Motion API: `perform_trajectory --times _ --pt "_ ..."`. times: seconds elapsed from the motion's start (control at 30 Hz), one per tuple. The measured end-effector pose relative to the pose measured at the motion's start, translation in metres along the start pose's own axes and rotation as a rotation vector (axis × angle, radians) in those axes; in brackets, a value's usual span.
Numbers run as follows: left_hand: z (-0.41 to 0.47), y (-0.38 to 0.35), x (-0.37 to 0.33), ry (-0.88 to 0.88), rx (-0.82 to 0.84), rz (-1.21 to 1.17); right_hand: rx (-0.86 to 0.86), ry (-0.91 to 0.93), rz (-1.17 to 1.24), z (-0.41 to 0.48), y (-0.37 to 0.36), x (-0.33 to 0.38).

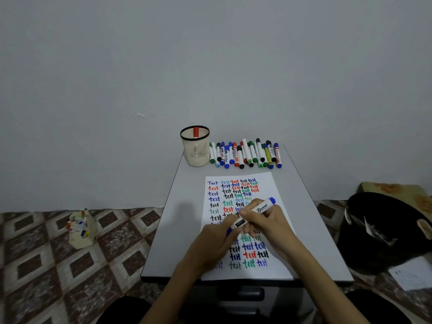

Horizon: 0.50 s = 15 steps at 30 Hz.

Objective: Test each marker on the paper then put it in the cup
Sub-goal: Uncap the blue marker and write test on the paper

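A blue board marker (256, 211) lies slantwise over the white paper (264, 181), which is covered with coloured "test" words. My right hand (266, 223) grips the marker's white barrel. My left hand (217, 242) is closed around the marker's lower blue end; whether that is the cap I cannot tell. A cream mesh cup (196, 149) with a black rim stands at the table's far left, with one red marker (196, 132) inside. A row of several markers (245, 154) lies along the table's far edge, right of the cup.
The small grey table (182, 230) stands against a plain wall. On the patterned floor, a cream box (81, 230) of small coloured items sits to the left. A black bag (383, 230) and loose papers (411, 272) lie to the right.
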State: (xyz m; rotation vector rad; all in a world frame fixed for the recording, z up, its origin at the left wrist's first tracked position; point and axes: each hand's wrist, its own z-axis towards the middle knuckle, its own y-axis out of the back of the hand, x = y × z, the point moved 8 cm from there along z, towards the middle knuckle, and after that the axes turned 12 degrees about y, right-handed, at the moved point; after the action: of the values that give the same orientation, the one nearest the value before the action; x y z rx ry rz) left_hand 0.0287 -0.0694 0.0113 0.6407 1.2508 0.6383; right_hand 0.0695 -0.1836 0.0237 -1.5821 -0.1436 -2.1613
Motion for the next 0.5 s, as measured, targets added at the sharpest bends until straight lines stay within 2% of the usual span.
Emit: perform_trajectory --times 0.1,0.2,0.27,0.37,0.43,0.5 --pt "0.001 0.001 0.001 0.030 -0.001 0.003 0.127 0.008 -0.068 0.006 0.000 0.009" --pt "0.001 0.003 -0.003 0.013 -0.035 0.066 0.146 -0.031 -0.081 0.010 0.005 0.007" --pt "0.001 0.009 -0.003 0.009 -0.116 0.080 0.041 -0.040 0.025 0.017 0.020 0.008" --pt "0.003 0.017 -0.001 0.003 -0.253 0.109 -0.226 0.018 0.192 0.034 0.060 0.010" --pt "0.007 0.012 -0.002 -0.031 -0.237 0.156 -0.377 0.049 0.209 0.044 0.083 0.005" --pt "0.011 0.005 -0.001 -0.058 -0.197 0.190 -0.423 0.023 0.225 0.052 0.090 -0.007"
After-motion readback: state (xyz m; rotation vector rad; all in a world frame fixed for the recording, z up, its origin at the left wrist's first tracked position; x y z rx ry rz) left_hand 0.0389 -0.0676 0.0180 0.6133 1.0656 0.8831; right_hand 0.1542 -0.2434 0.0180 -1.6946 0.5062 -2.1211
